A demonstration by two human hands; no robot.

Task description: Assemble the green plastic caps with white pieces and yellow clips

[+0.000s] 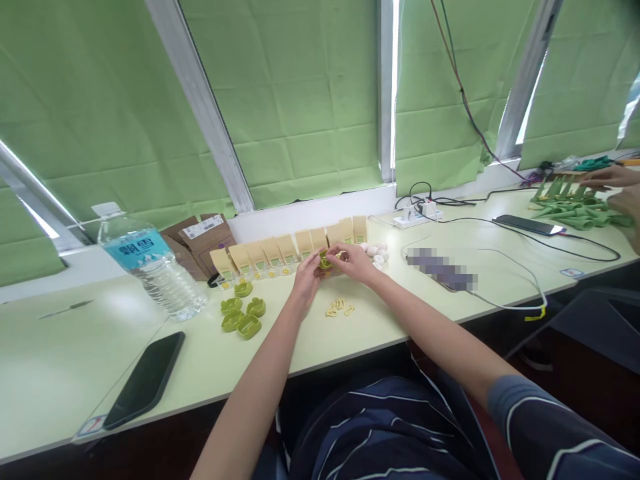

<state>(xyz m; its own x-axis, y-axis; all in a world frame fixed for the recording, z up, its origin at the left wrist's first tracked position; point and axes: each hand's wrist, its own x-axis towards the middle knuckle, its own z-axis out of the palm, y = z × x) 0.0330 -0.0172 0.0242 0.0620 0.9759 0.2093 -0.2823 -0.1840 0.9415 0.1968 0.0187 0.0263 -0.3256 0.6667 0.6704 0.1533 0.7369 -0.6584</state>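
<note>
Between my left hand [306, 275] and my right hand [354, 261] is a small green cup-like piece [325, 259]. The fingers of my left hand grip its left side, and my right fingers pinch at its right side, partly covering it. Several similar green cup-like pieces [249, 326] sit in a cluster left of my hands. In front of my hands lie a few thin yellow rings [340, 307]. A row of beige cards in clear holders [271, 252] stands behind them. Pale round pieces [379, 255] are beside my right hand.
A water bottle [150, 260], a cardboard box [200, 243] and a black phone [146, 380] stand or lie leftward. To the right are a blurred phone [440, 268], a power strip [417, 217], cables and another phone [529, 225]. Another person's hands [617, 187] are by green items [575, 207].
</note>
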